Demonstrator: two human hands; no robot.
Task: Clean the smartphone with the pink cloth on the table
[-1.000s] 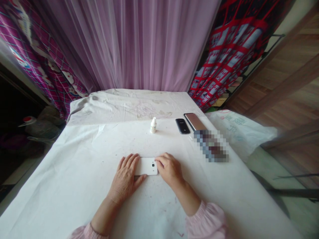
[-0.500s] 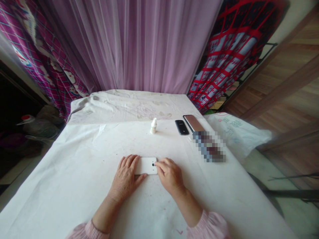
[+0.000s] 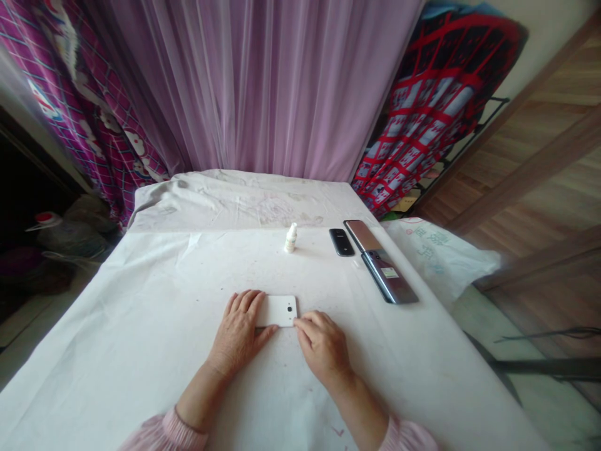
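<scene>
A white smartphone lies back side up on the table, its small dark camera at the right end. My left hand grips its left half, fingers over the far edge and thumb along the near edge. At the phone's near right corner is my right hand, closed, with the fingertips pinched together and touching or almost touching that corner. Whether anything small sits in the pinch is hidden. Beyond the phone stands a small white bottle with a pointed cap, upright.
To the right lie a small black phone, a copper-coloured phone and a dark grey phone near the edge of the white-covered table. A plastic bag hangs past that edge. Purple curtains close off the far side.
My right fingertips have slid from beside the camera, along the phone's right end, to its near corner. My left hand keeps its grip. The view has shifted slightly.
</scene>
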